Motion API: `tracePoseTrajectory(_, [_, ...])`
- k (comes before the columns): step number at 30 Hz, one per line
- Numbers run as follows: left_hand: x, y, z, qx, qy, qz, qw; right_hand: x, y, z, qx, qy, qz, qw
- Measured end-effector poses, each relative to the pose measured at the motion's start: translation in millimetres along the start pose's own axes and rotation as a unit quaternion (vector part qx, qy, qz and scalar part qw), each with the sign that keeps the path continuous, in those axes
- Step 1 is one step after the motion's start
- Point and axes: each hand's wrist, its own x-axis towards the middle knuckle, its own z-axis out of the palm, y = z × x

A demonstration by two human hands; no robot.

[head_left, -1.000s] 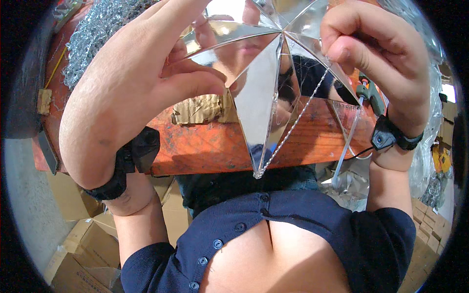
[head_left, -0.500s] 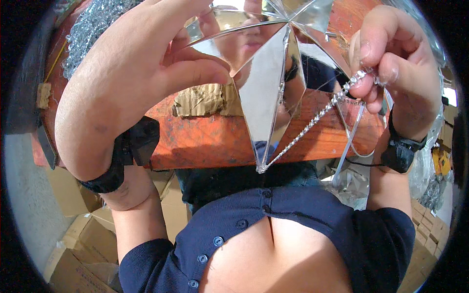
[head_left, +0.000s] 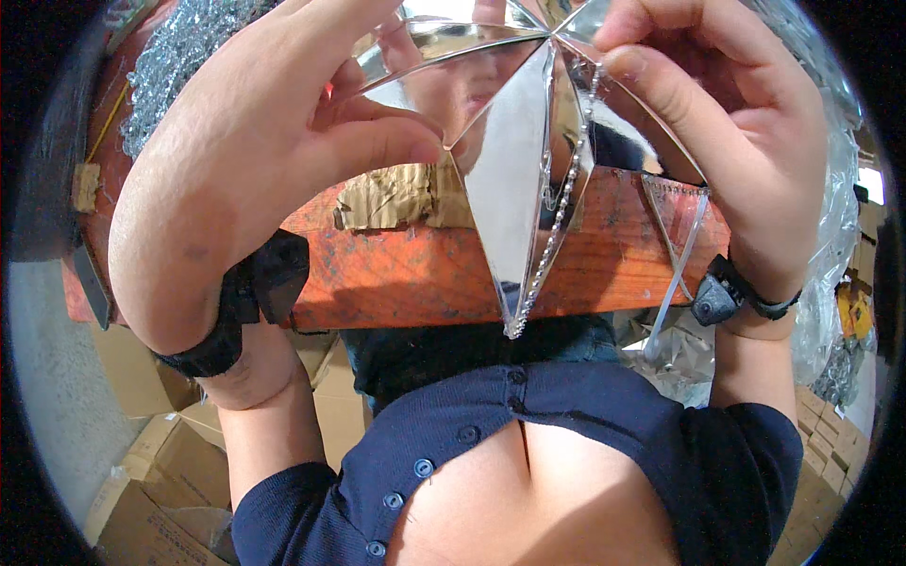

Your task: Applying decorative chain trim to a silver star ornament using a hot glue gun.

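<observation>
Between left [head_left: 274, 141] and right hands [head_left: 760, 160], mirrored star [head_left: 500, 189], left gripping edge, right pinching bead chain [head_left: 565, 200]

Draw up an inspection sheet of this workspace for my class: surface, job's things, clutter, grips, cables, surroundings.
Surface: orange-red table, darkly stained.
Job's things: mirrored star, held up; silvery bead string runs up from its lower tip.
Clutter: silver tinsel and creased cardboard piece on the table.
Grips: left grip holds the star's edge; right grip pinches the string near the star's centre.
Cables: pale strand at the front edge; kind unclear.
Surroundings: cardboard boxes, clear plastic.
</observation>
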Motion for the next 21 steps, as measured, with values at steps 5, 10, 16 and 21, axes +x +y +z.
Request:
tracePoseTrajectory(5, [-8.5, 7.4, -1.7, 0.0, 0.004, -0.011, 1.0, 3.5, -3.7, 12.5, -0.093, 0.027, -0.105, 0.99])
tracePoseTrajectory(10, [-9.0, 8.3, 1.2, -0.008, 0.005, -0.008, 1.0, 6.7, -24.8, 18.9, -0.252, 0.021, -0.051, 0.966])
tracePoseTrajectory(16, [-7.8, 5.5, -2.2, -0.014, 0.005, -0.006, 1.0, 17.1, -38.2, 3.4, -0.127, -0.015, 0.028, 0.991])
tracePoseTrajectory(21, [-2.0, 1.2, 2.8, -0.017, 0.006, -0.001, 1.0, 13.2, -31.4, 19.9, -0.315, 0.009, -0.059, 0.947])
